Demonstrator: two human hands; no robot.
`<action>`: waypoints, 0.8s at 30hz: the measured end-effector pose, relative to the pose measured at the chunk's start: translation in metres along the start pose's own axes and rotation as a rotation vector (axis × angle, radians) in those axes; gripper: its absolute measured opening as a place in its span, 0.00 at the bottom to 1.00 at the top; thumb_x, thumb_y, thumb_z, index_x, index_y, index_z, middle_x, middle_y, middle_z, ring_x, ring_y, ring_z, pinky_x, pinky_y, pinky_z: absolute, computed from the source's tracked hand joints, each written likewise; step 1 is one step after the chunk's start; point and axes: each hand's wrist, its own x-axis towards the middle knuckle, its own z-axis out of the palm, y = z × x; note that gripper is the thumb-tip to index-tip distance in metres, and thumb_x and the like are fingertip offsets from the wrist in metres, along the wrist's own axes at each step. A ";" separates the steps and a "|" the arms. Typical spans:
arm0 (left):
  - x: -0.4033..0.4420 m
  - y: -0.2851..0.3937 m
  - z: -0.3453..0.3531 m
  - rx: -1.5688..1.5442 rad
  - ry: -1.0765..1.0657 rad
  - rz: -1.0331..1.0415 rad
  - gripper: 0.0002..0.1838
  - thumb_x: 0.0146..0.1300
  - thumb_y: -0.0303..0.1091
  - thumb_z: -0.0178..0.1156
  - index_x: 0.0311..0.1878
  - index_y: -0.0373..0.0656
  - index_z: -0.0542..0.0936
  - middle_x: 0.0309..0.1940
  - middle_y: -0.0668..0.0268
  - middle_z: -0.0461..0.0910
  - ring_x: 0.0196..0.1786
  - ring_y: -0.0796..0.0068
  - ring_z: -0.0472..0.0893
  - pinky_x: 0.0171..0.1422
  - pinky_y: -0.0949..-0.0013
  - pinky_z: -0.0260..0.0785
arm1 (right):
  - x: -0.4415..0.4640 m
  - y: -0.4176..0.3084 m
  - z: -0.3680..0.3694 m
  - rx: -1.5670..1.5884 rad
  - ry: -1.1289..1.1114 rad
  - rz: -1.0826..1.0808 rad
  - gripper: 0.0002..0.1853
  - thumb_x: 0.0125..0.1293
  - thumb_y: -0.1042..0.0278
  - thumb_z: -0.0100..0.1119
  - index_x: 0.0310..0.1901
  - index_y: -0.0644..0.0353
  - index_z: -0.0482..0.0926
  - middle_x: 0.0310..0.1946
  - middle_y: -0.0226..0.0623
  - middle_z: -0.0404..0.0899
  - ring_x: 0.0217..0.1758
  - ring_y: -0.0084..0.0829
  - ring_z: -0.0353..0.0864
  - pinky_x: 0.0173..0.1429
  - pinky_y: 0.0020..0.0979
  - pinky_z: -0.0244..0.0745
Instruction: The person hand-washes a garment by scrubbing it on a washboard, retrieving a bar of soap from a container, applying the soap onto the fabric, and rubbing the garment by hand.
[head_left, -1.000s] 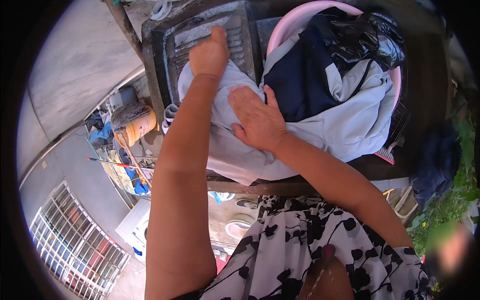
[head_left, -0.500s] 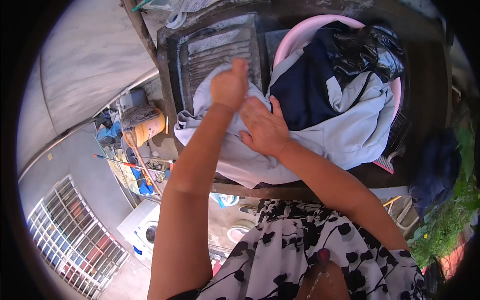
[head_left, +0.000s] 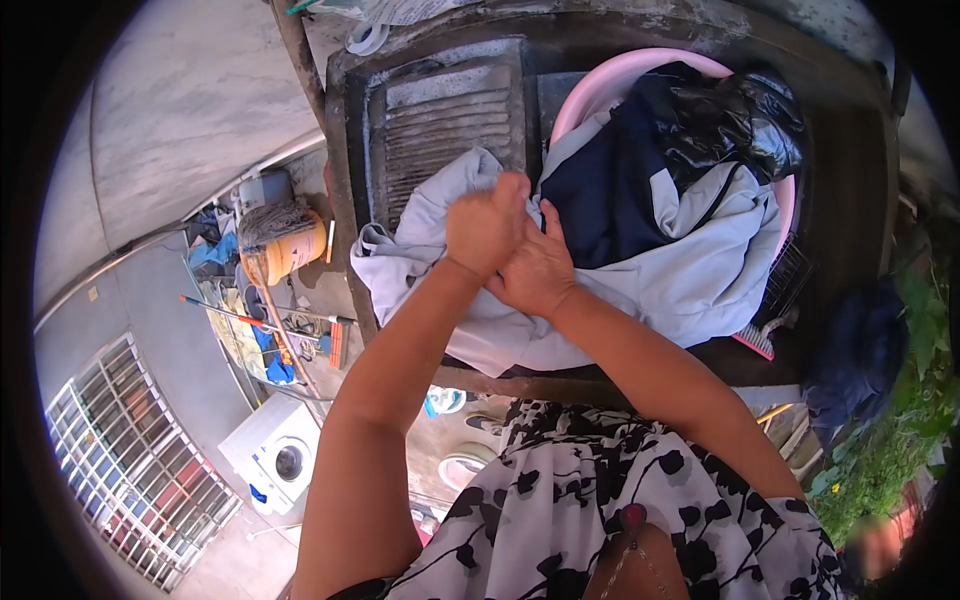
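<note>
A light grey garment (head_left: 650, 300) with navy panels (head_left: 605, 215) lies bunched across the edge of a pink basin (head_left: 605, 80) and onto a ridged washboard (head_left: 440, 130). My left hand (head_left: 485, 230) is closed in a fist over the grey cloth, and what its fingers hold is hidden. Right beside it, partly covered by the left, my right hand (head_left: 540, 268) rests on the garment with an outer finger stretched out. Black shiny fabric (head_left: 750, 115) fills the far side of the basin.
A pink-edged brush (head_left: 754, 342) lies at the sink's near right edge, by a dark wire rack (head_left: 785, 280). A tape roll (head_left: 367, 37) sits at the back left. Dark cloth (head_left: 855, 340) hangs at right; a washing machine (head_left: 275, 455) stands on the floor.
My left hand has moved down and to the right over the cloth, now overlapping my right hand. The right hand stays on the garment, and the camera view has shifted slightly.
</note>
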 end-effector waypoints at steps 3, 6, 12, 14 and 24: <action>0.004 -0.039 0.001 0.041 -0.060 0.106 0.04 0.67 0.35 0.56 0.42 0.50 0.73 0.17 0.63 0.78 0.19 0.59 0.80 0.23 0.55 0.70 | 0.001 0.000 0.001 -0.040 -0.135 0.032 0.33 0.57 0.50 0.59 0.62 0.59 0.74 0.63 0.38 0.73 0.72 0.37 0.63 0.73 0.59 0.47; 0.079 -0.080 0.012 0.323 -0.026 -0.084 0.06 0.71 0.39 0.50 0.41 0.48 0.71 0.20 0.58 0.81 0.23 0.54 0.82 0.26 0.51 0.73 | 0.006 0.003 -0.001 0.009 0.026 -0.031 0.33 0.56 0.50 0.59 0.63 0.59 0.74 0.66 0.38 0.70 0.72 0.36 0.63 0.73 0.59 0.48; -0.008 -0.001 -0.002 0.006 0.007 -0.074 0.06 0.67 0.37 0.56 0.41 0.48 0.72 0.17 0.61 0.78 0.19 0.57 0.80 0.25 0.53 0.71 | -0.001 0.004 0.005 -0.034 0.022 -0.021 0.33 0.58 0.49 0.57 0.63 0.59 0.73 0.66 0.38 0.70 0.73 0.37 0.62 0.73 0.60 0.47; -0.021 0.001 -0.003 -0.111 0.066 -0.014 0.06 0.66 0.37 0.58 0.40 0.48 0.73 0.16 0.62 0.77 0.19 0.58 0.79 0.24 0.54 0.70 | 0.000 0.005 0.005 -0.019 -0.064 0.009 0.33 0.58 0.49 0.57 0.63 0.60 0.74 0.66 0.38 0.71 0.72 0.38 0.63 0.73 0.60 0.47; 0.029 -0.032 0.011 0.141 0.028 -0.144 0.04 0.68 0.36 0.55 0.42 0.49 0.72 0.16 0.59 0.78 0.20 0.54 0.81 0.24 0.51 0.70 | 0.004 0.000 -0.006 0.006 0.023 -0.038 0.33 0.57 0.51 0.58 0.62 0.60 0.75 0.64 0.40 0.73 0.72 0.39 0.64 0.73 0.59 0.46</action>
